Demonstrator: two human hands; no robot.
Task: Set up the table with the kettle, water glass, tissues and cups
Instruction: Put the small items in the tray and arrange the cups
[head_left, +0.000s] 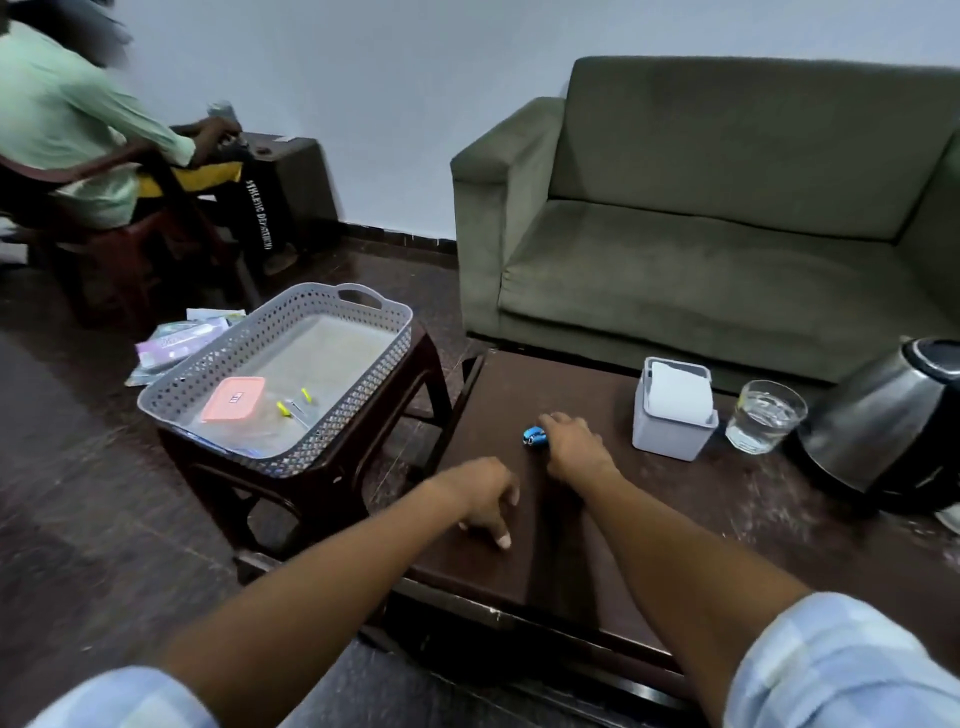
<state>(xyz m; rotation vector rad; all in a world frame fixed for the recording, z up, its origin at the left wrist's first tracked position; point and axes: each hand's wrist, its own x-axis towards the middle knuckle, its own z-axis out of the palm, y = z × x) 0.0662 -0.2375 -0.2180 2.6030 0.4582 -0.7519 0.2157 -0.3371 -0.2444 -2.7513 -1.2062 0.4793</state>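
Right hand (574, 441) closed over small blue object (535, 436), mid-frame on table (519, 545) | left hand (485, 499) empty, fingers loose | tissues (672, 410), water glass (766, 418), kettle (893, 415) placed right | cups unseen | best cleared gently.

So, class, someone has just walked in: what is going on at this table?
A person is setting up a dark coffee table. Their right hand rests on a small blue object; the left hand touches the tabletop, empty. A tissue box, water glass and kettle already stand in a row. No cups are visible.
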